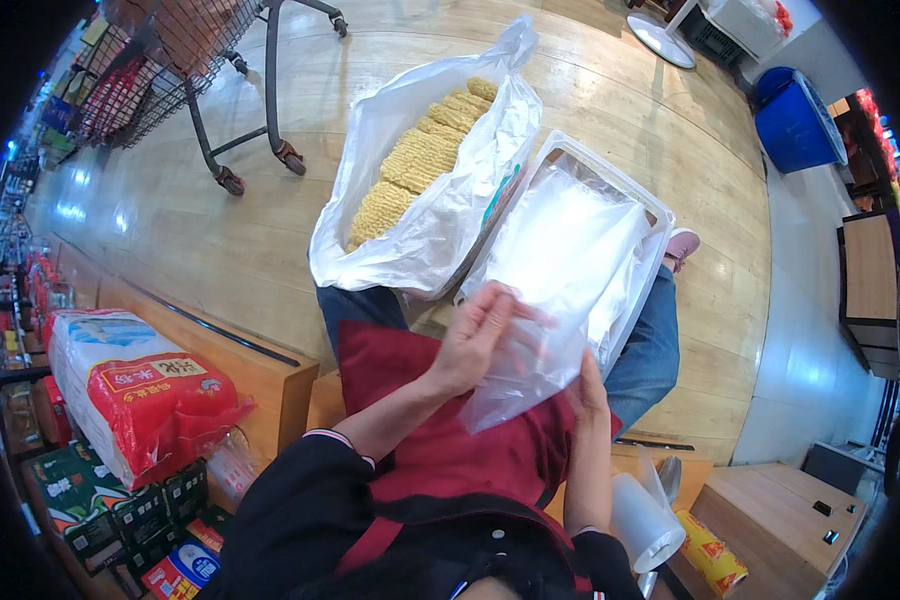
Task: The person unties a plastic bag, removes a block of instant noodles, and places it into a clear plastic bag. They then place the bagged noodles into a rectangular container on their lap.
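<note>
A clear plastic bag (529,375) hangs between my two hands above my lap. My left hand (476,337) has its thumb and fingers at one edge of the film; some fingertips are blurred and show through it. At the opposite edge, my right hand (591,386) grips the bag. Just beyond, a white plastic crate (656,206) holds a stack of clear plastic bags (566,225). Left of the crate lies an open white sack (450,240) with yellow blocks of dried noodles (420,159) in a row.
A wire shopping cart (172,67) stands at upper left. Beside my left arm, a red-and-white bulk package (150,397) rests on a wooden ledge (277,375), above green cartons (90,495). Plastic film rolls (649,525) lie at lower right. A blue bucket (799,124) stands at upper right.
</note>
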`<state>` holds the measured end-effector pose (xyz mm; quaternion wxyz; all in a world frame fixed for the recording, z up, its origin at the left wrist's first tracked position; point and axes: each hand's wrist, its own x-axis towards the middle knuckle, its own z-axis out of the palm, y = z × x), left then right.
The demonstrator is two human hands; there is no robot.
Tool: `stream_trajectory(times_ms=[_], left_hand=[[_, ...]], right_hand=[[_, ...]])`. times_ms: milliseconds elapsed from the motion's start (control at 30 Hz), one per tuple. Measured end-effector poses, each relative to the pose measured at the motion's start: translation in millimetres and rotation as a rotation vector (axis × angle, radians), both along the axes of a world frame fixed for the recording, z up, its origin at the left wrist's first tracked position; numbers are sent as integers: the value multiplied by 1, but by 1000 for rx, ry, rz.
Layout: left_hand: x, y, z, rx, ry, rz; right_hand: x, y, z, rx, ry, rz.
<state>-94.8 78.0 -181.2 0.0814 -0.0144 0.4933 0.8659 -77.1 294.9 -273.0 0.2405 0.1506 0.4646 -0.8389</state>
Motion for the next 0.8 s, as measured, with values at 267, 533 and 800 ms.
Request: stream_trajectory(times_ms=[267, 533, 800], left_hand=[[31, -49, -81, -142, -156, 86], [25, -54, -251, -283, -509, 237], [-5, -53, -396, -338, -973, 194]], right_hand=[[30, 14, 8, -7, -139, -163], [10, 95, -10, 387, 115, -462], [-35, 65, -103, 1310, 348, -211]])
